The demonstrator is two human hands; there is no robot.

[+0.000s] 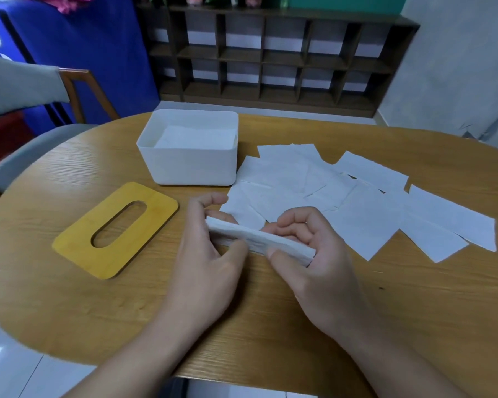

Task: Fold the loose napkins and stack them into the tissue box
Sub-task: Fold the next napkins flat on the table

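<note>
A folded white napkin (256, 239) is held just above the table, gripped at its left end by my left hand (207, 254) and at its right end by my right hand (314, 254). Behind the hands, several loose flat napkins (357, 202) lie spread over the right half of the table. The white tissue box (190, 165) stands open at the back centre with folded napkins inside. Its yellow wooden lid (110, 242), with an oval slot, lies flat to the left of my hands.
The oval wooden table (270, 326) has its front edge close to me. A grey-cushioned chair (26, 90) stands at the far left. A dark cubby shelf (270, 58) lines the back wall.
</note>
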